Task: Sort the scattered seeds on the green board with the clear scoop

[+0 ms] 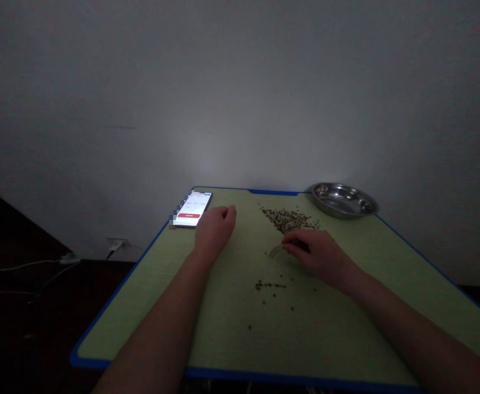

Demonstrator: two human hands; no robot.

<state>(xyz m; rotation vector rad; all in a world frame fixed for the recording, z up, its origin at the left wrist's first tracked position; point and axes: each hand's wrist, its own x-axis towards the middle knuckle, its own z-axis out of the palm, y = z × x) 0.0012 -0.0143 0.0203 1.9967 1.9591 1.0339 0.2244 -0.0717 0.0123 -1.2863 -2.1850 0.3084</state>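
Our right hand [320, 254] pinches a likely light, stiff fork [276, 250], best held by its handle; our left hand [216, 231] curls, contents hidden.

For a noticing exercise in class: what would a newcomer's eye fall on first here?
Probably the smartphone, its lit screen the brightest thing in the dim scene, at the far left of the green table. Next, the shiny metal bowl at the table's far right corner. Then the scatter of small dark bead-like pieces just beyond the right hand, whose fingers pinch a thin, clear curved strip.
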